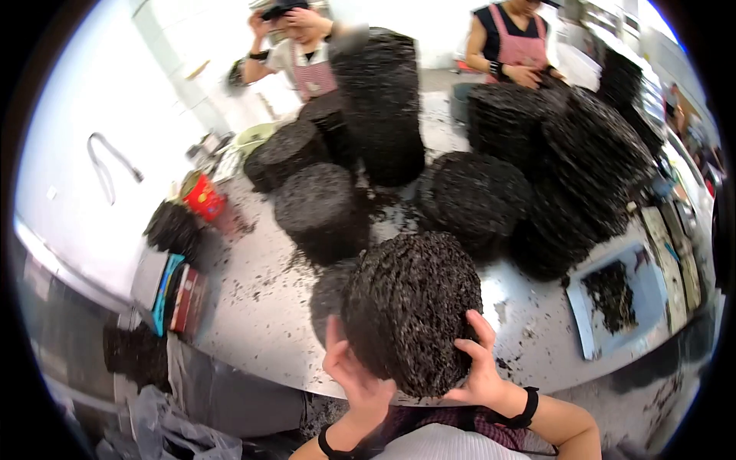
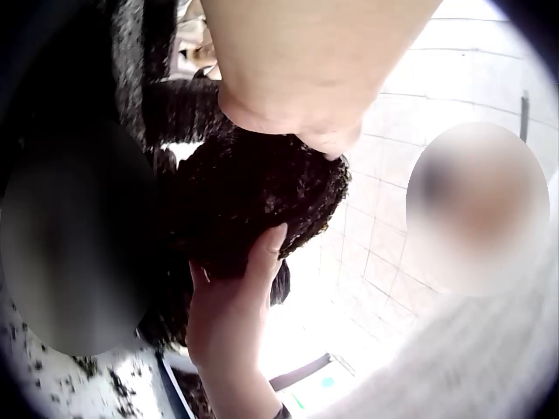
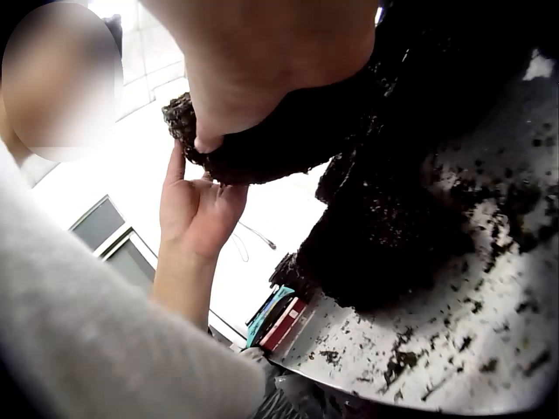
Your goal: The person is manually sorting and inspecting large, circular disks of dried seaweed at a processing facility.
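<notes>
A thick stack of round, dark dried seaweed sheets (image 1: 414,307) is raised at the near edge of the table, its crinkled face tipped toward me. My left hand (image 1: 359,383) grips its left side and lower edge, thumb below and fingers partly hidden behind it. On the opposite side my right hand (image 1: 483,372) holds the lower right edge with fingers spread up the side. The left wrist view shows the right thumb lying on the seaweed face, and the right hand (image 2: 231,323) under the stack. In the right wrist view the left palm (image 3: 201,214) supports the far end.
Several seaweed stacks stand across the metal table (image 1: 261,322), including a tall column (image 1: 379,107) and a leaning pile (image 1: 594,161). A blue tray (image 1: 583,307) with scraps sits right. At left are a red tin (image 1: 203,195) and boxes (image 1: 184,299). Two people stand across the table.
</notes>
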A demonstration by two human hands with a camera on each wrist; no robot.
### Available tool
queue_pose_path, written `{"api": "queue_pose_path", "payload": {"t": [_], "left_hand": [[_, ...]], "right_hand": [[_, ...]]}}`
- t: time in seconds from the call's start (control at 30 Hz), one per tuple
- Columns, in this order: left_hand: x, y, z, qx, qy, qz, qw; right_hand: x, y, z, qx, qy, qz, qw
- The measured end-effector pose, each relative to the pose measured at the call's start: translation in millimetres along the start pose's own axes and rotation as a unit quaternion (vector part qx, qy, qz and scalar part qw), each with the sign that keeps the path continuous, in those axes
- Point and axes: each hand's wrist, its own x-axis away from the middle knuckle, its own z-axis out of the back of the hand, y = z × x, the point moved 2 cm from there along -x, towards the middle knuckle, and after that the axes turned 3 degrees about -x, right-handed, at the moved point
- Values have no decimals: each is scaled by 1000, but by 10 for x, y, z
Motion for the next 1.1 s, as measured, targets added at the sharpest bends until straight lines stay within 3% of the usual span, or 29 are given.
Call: {"api": "queue_pose_path", "payload": {"t": [0.03, 0.07, 0.13, 0.17, 0.23, 0.27, 0.37, 0.6, 0.63, 0.73, 0.8, 0.93, 0.97, 1.0, 1.07, 1.1], "left_hand": [[153, -76, -94, 105, -34, 59, 992], [320, -170, -160, 162, -61, 170, 970], [641, -352, -309, 253, -108, 388, 880], [715, -465, -346, 299, -151, 427, 840], [750, -490, -402, 322, -180, 445, 816], [770, -487, -408, 331, -189, 454, 806], [899, -542, -287, 313, -201, 484, 792], [770, -434, -85, 250, -148, 520, 803], [794, -464, -49, 254, -131, 519, 805], [847, -544, 82, 240, -127, 513, 815], [901, -593, 165, 214, -132, 502, 828], [868, -525, 153, 239, -130, 489, 829], [882, -511, 137, 238, -127, 488, 830], [895, -515, 120, 238, -122, 486, 832], [946, -511, 97, 237, -124, 485, 833], [956, -499, 68, 241, -124, 488, 830]], "right_hand": [[153, 20, 55, 21, 19, -7, 1000], [277, 25, 124, 39, 4, -44, 998], [505, 34, 255, 69, -31, -117, 990], [580, 49, 253, 55, -37, -166, 984], [680, 53, 273, 87, -76, -226, 967], [668, 15, 326, 134, -120, -236, 955], [569, -55, 380, 141, -128, -229, 955], [519, 72, 383, -87, -171, -221, 956], [473, 28, 438, -102, -140, -210, 962], [636, 57, 598, -187, 40, -289, 938], [880, 149, 731, -196, 234, -385, 871], [1169, 832, 755, -173, 362, -385, 831], [1313, 878, 735, -25, 334, -421, 843], [1156, 669, 753, 54, 326, -380, 864], [949, 318, 693, 95, 149, -284, 942], [809, 151, 635, 24, 59, -262, 963]]}}
